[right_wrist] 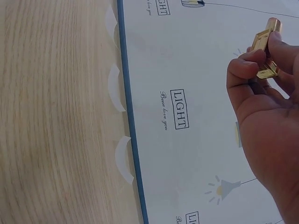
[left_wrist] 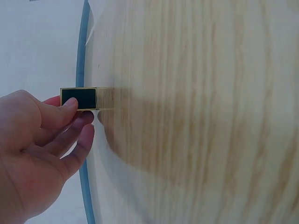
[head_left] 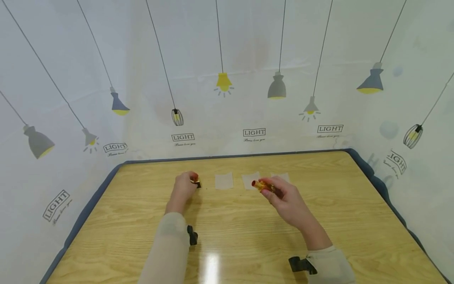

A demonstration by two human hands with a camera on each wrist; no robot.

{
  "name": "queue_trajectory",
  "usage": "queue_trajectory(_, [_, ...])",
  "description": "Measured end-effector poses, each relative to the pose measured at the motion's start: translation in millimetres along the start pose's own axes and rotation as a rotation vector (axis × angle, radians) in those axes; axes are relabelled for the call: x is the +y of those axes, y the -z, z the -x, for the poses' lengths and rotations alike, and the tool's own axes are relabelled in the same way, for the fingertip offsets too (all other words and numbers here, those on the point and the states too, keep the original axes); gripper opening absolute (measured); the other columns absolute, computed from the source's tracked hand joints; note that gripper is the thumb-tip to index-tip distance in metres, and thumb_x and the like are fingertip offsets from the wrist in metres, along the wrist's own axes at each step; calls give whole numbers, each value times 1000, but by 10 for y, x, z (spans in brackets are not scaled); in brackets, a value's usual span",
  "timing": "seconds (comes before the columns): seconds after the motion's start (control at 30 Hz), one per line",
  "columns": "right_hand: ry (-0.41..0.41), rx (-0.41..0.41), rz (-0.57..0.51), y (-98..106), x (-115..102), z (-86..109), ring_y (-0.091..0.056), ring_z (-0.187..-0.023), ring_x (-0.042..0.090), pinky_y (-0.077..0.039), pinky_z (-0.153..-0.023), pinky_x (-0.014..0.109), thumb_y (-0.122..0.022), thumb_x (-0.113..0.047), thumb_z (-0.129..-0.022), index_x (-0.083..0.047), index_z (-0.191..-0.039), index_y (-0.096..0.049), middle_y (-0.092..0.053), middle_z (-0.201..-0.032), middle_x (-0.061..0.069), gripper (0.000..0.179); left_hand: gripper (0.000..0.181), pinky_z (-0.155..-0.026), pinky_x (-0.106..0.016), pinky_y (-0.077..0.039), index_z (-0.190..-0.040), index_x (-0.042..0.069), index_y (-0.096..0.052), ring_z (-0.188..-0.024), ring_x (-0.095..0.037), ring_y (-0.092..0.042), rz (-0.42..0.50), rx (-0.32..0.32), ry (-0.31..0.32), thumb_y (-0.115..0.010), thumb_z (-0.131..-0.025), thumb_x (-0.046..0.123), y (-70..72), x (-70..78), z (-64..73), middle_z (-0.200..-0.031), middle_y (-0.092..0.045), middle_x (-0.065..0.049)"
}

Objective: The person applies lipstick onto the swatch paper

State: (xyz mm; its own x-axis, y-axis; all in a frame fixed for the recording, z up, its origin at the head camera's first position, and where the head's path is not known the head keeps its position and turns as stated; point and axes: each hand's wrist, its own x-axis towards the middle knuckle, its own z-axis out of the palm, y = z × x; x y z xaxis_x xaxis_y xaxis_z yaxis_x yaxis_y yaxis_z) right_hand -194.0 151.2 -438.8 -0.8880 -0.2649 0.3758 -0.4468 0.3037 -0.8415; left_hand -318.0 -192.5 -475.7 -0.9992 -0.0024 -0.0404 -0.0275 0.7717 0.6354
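My left hand (head_left: 183, 186) is at the far left of the table and pinches a small black rectangular case with gold edges (left_wrist: 84, 103), like a lipstick cap. The case's end is right at the tabletop, where its reflection shows. Raised over the table, my right hand (head_left: 289, 199) grips a shiny gold lipstick (head_left: 259, 184) between thumb and fingers, its round red-tipped end pointing left. In the right wrist view, the gold lipstick (right_wrist: 261, 42) also shows a rectangular, frame-like gold part; my curled fingers (right_wrist: 245, 70) cover some of it.
Three white paper squares lie in a row toward the back of the wooden table (head_left: 227, 221): a left one (head_left: 224, 181), a middle one (head_left: 248, 182) and a right one (head_left: 281, 176) partly behind my right hand. A wall sheet with printed lamps (head_left: 227, 39) surrounds the table.
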Motion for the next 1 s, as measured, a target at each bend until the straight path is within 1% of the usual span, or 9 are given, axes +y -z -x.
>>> queue_trajectory(0.17, [-8,-1,1,6,-8,6,-53,-72,7,-50,-60,23,-63,-10,-107,-1,-137,-67,-65,-108,13,32,40,-106,-50,-58,-137,-5,-65,-126,-40,-68,-5,-17,4,-65,-97,-7,5,7,-11,-138,-68,-27])
queue_trajectory(0.47, [-17,-6,-2,17,-21,10,-54,-71,7,-50,-61,23,-62,-11,-107,0,-138,-66,-64,-107,13,33,50,-104,-50,-56,-142,0,-63,-132,-41,-62,7,-18,34,-54,-94,-11,89,17,22,-144,-63,-24])
queue_trajectory(0.57, [-20,-5,-6,17,-18,10,-54,-72,8,-51,-61,23,-62,-11,-107,-1,-138,-66,-65,-109,13,32,56,-87,-41,-58,-145,3,-61,-124,-39,-63,18,-9,46,-52,-92,-13,124,63,39,-147,-61,-21])
queue_trajectory(0.63, [-24,-3,-10,18,-15,8,-54,-73,8,-51,-61,23,-62,-11,-107,-1,-138,-66,-65,-110,14,32,58,-72,-34,-54,-146,5,-60,-115,-35,-63,25,1,58,-52,-92,-12,150,118,49,-149,-60,-19])
queue_trajectory(0.7, [-29,-1,-16,18,-13,7,-54,-73,8,-51,-61,23,-62,-11,-107,-1,-138,-66,-65,-109,14,32,58,-63,-30,-49,-147,7,-60,-109,-33,-61,26,17,54,-53,-92,-10,166,176,60,-151,-59,-18])
queue_trajectory(0.77, [-30,-2,-21,17,-13,4,-54,-72,8,-51,-61,23,-62,-11,-107,-1,-138,-66,-64,-108,13,32,56,-67,-32,-51,-147,8,-60,-111,-34,-62,36,47,39,-55,-93,-8,178,244,85,-151,-60,-17])
queue_trajectory(0.87, [-36,-3,-28,13,-15,-1,-54,-70,8,-50,-60,22,-62,-10,-107,-2,-138,-66,-62,-105,13,32,49,-95,-44,-58,-144,7,-63,-129,-37,-60,89,110,-7,-62,-97,-3,163,352,142,-149,-62,-18])
queue_trajectory(0.93, [-42,0,-30,9,-16,-6,-54,-69,8,-50,-59,23,-62,-10,-107,-1,-138,-66,-62,-103,13,32,45,-112,-52,-52,-141,5,-65,-138,-39,-58,168,145,-41,-69,-97,2,132,447,204,-146,-64,-19])
queue_trajectory(1.0, [-51,4,-35,5,-19,-9,-54,-69,10,-50,-58,23,-61,-10,-108,-1,-138,-66,-62,-101,14,32,43,-120,-54,-46,-138,4,-67,-140,-39,-57,269,167,-73,-75,-96,7,77,550,286,-143,-67,-19])
